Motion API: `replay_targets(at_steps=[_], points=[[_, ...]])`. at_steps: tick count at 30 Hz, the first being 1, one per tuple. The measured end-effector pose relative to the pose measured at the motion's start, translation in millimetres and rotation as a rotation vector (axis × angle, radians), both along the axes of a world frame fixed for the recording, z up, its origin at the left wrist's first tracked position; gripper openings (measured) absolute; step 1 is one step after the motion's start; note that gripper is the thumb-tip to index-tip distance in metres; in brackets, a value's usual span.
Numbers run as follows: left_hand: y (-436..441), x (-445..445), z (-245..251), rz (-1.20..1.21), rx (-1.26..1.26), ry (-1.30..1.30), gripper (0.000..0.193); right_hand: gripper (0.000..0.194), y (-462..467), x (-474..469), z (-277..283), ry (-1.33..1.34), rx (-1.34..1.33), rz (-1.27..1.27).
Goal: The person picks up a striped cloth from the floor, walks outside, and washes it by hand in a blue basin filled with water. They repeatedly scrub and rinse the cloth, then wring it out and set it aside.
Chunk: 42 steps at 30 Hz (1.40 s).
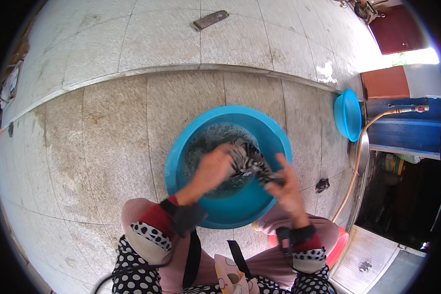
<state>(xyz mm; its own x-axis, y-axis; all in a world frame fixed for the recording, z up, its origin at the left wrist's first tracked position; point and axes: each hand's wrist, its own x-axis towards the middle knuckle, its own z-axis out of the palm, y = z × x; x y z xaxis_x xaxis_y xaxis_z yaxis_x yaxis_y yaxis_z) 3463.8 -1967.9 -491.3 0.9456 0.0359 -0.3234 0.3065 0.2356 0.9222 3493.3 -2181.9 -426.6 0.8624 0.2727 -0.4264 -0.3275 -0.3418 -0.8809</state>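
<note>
A patterned black, white and grey cloth (pixel 255 165) is bunched and twisted over a blue plastic basin (pixel 180 147). The basin holds sudsy, dark water (pixel 205 147) with bubbles at its far side. My left hand (pixel 217 163) is blurred and grips the cloth near the basin's middle. At the right rim, my right hand (pixel 286 187) has the cloth's other end between thumb and fingers, and one finger stands out straight. Part of the cloth's left side is hidden by my left hand.
A smaller blue basin (pixel 348 115) leans on its side by the right wall. An orange-brown hose (pixel 356 169) runs past it. A low step edge (pixel 161 70) crosses beyond the basin. A brown block-like object (pixel 210 20) lies on the upper tiles. A red basin (pixel 340 246) shows by my right knee.
</note>
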Motion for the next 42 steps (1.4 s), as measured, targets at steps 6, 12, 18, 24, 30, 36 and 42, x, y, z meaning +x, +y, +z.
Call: replay_targets(at_steps=[6, 12, 18, 24, 30, 36, 42], points=[[-3, -13, -2, -0.163, 0.016, -0.279, 0.031, 0.034, 14, -15, -46, 0.099, -0.138, 0.057], [52, -1, -9, 0.452, -0.383, 0.103, 0.033, 0.034, -32, 41, 89, -0.507, 0.083, -0.245], [66, -14, 2, 0.528, -0.348, 0.040, 0.031, 0.039, 0, 11, 102, -0.693, -0.511, -0.276], [65, -21, -7, 0.330, -0.295, 0.120, 0.032, 0.028, 22, -45, -118, 0.334, -0.266, 0.077], [62, -23, -20, 0.034, 0.106, -0.069, 0.059, 0.023, 22, -28, -64, 0.380, -0.035, -0.157], [23, -4, -12, -0.367, 0.615, -0.479, 0.112, 0.045, 7, 2, 148, -0.204, 0.241, -0.311], [-29, 3, -21, -0.530, 0.491, -0.534, 0.073, 0.055, -2, 2, 168, -0.152, 0.348, -0.213]])
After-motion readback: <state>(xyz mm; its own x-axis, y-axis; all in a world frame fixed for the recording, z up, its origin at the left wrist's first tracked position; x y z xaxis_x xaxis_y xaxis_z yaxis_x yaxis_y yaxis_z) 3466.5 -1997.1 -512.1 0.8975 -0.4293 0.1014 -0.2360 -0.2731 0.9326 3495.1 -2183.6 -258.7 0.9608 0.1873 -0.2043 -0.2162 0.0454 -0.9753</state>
